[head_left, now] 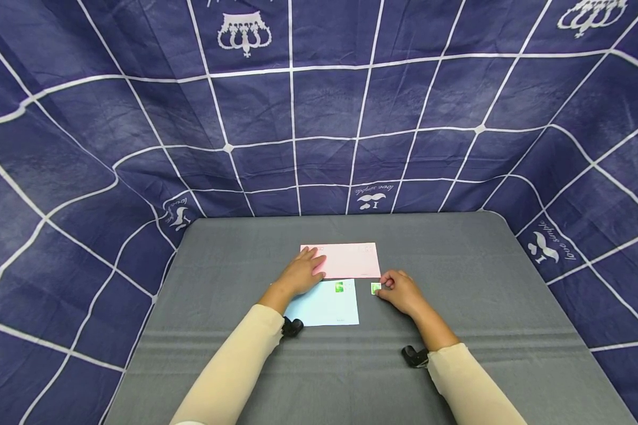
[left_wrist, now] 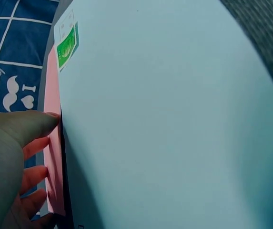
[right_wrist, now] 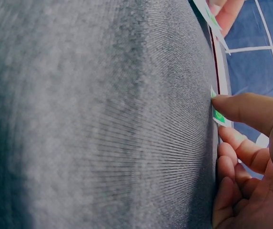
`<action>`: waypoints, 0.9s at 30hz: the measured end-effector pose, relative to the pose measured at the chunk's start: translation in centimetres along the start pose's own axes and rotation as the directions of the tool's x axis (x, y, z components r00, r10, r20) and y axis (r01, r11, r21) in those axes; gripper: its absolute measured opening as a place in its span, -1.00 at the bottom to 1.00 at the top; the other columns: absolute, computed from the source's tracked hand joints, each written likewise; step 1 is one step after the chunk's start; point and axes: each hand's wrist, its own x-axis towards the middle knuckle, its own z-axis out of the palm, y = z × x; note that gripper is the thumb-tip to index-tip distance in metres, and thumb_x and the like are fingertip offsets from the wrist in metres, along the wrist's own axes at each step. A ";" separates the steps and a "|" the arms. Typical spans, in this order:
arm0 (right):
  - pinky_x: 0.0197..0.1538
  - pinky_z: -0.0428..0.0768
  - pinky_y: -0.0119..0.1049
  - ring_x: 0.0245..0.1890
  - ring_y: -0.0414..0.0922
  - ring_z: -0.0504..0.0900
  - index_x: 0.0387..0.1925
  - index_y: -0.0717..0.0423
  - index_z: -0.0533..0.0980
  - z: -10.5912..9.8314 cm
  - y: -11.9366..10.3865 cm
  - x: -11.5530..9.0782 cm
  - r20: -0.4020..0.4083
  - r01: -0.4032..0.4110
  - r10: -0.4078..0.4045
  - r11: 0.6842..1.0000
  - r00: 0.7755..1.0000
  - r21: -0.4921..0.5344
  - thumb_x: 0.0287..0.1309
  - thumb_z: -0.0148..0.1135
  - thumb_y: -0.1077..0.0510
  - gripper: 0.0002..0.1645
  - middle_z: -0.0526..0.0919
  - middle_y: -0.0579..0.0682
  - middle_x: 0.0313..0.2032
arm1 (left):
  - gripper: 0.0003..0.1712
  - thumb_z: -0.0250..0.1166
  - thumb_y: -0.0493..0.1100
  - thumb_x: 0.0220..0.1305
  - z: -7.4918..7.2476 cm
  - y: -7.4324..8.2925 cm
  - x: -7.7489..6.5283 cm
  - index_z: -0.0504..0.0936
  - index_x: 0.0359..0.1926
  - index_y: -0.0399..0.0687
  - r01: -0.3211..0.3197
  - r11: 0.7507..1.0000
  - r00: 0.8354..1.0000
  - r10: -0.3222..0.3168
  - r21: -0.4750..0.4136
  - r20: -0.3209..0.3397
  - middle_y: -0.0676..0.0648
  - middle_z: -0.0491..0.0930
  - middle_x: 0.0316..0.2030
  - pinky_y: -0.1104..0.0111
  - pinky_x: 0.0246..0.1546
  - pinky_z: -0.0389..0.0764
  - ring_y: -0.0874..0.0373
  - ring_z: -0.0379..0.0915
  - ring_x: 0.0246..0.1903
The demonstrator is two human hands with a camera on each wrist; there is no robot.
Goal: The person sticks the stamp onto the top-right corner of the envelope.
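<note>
The supporting surface was a broad table (head_left: 457,254) covered in grey, finely ribbed cloth, its far corners rounded. Shallow creases ran crosswise over the nearer half of the covering. Directly on the cloth lay a pale-pink rectangular paper envelope (head_left: 351,261), flat, long side crosswise, faint printing at its right end. Just nearer lay a light-blue rectangular paper envelope (head_left: 324,308), also flat, set slightly further left. Their facing long edges ran close together. A small square green-and-white paper stamp (head_left: 374,287) was noted at the cloth, right of the blue envelope; full contact could not be confirmed.
</note>
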 end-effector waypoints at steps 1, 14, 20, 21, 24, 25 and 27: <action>-0.16 0.39 -0.30 -0.29 -0.15 0.45 -0.29 0.11 0.57 0.0 0.0 0.0 0.001 0.002 -0.002 1.000 1.000 0.004 0.00 0.49 0.14 -0.73 0.52 0.00 -0.30 | -0.35 0.17 0.10 0.46 0.0 0.0 0.0 0.38 0.47 0.03 -0.002 1.000 1.000 0.002 0.002 -0.001 -0.22 0.16 0.55 0.03 0.59 0.06 -0.15 -0.04 0.58; -0.21 0.39 -0.35 -0.34 -0.17 0.44 -0.31 0.16 0.58 -0.1 0.1 0.0 -0.002 -0.019 0.019 0.998 1.000 0.052 0.11 0.36 0.23 -0.88 0.50 -0.01 -0.34 | -0.34 0.19 0.08 0.44 -0.4 0.3 -0.2 0.38 0.47 0.00 -0.005 1.000 1.000 0.005 -0.011 0.011 -0.23 0.16 0.55 0.02 0.57 0.09 -0.16 0.00 0.57; -0.24 0.38 -0.39 -0.36 -0.19 0.44 -0.36 0.17 0.58 -0.2 0.2 -0.1 -0.026 0.004 -0.003 0.999 1.000 0.047 0.14 0.31 0.23 -0.93 0.49 -0.02 -0.36 | -0.33 0.19 0.09 0.44 -0.4 0.3 -0.1 0.36 0.48 0.03 0.017 1.000 1.000 -0.016 -0.021 0.021 -0.21 0.14 0.55 0.01 0.57 0.08 -0.15 -0.02 0.58; -0.24 0.37 -0.40 -0.36 -0.19 0.44 -0.37 0.18 0.58 -0.2 0.2 -0.1 -0.027 0.007 -0.005 0.999 1.000 0.045 0.15 0.31 0.22 -0.92 0.48 -0.02 -0.37 | -0.33 0.19 0.09 0.44 -0.4 0.3 -0.1 0.37 0.48 0.03 0.018 1.000 1.000 -0.018 -0.019 0.020 -0.21 0.15 0.55 0.01 0.57 0.09 -0.15 -0.02 0.58; -0.25 0.36 -0.42 -0.36 -0.20 0.43 -0.38 0.18 0.58 -0.1 0.3 -0.1 -0.035 0.010 -0.008 0.999 0.999 0.050 0.17 0.29 0.21 -0.91 0.47 -0.03 -0.37 | -0.34 0.19 0.09 0.43 -0.3 0.3 0.0 0.37 0.48 0.04 0.022 1.000 1.000 -0.022 -0.012 0.020 -0.20 0.15 0.55 0.01 0.57 0.10 -0.14 -0.01 0.58; -0.25 0.36 -0.42 -0.36 -0.20 0.43 -0.38 0.18 0.58 -0.1 0.3 -0.1 -0.037 0.009 -0.007 0.999 0.999 0.053 0.18 0.29 0.20 -0.90 0.47 -0.03 -0.37 | -0.33 0.19 0.10 0.43 -0.3 0.3 0.0 0.37 0.48 0.04 0.023 1.000 0.999 -0.022 -0.006 0.023 -0.20 0.15 0.55 0.02 0.57 0.09 -0.14 -0.01 0.58; -0.25 0.36 -0.43 -0.36 -0.20 0.43 -0.38 0.18 0.59 0.0 0.3 -0.2 -0.042 0.009 -0.006 0.998 0.999 0.062 0.20 0.28 0.20 -0.89 0.48 -0.03 -0.37 | -0.33 0.18 0.10 0.44 -0.2 0.3 0.0 0.36 0.49 0.05 0.021 1.000 0.999 -0.021 0.004 0.027 -0.20 0.14 0.56 0.03 0.58 0.08 -0.13 -0.02 0.58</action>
